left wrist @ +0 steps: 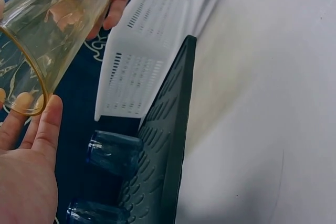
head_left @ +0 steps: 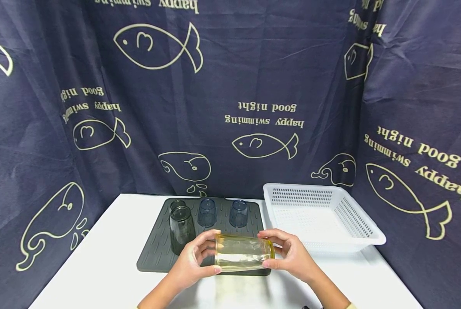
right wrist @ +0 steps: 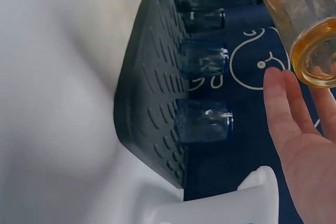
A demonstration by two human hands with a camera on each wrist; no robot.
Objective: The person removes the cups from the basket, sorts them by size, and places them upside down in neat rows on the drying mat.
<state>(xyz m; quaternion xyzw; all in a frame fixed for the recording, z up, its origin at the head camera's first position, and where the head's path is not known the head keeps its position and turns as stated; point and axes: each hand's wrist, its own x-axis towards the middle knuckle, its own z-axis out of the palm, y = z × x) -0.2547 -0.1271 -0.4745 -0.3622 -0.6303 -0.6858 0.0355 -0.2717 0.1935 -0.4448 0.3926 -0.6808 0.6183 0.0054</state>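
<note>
A clear yellow-tinted drinking glass [head_left: 242, 253] lies sideways in the air between both hands, above the front edge of a dark grey ridged mat [head_left: 153, 259]. My left hand [head_left: 193, 259] pinches it at the open rim end, thumb below and fingers above. At the thick amber base, my right hand [head_left: 288, 254] grips the other end with thumb and fingers. The left wrist view shows the rim of the yellow glass [left wrist: 68, 35] against the left fingertips. On the mat stand two blue glasses [head_left: 207, 214] and two dark grey glasses [head_left: 182, 231], one behind the other.
A white perforated plastic basket [head_left: 304, 223] stands at the right of the mat, with nothing seen inside. Both rest on a white table [head_left: 110, 249]. A dark blue curtain [head_left: 215, 107] with fish drawings hangs behind and at both sides.
</note>
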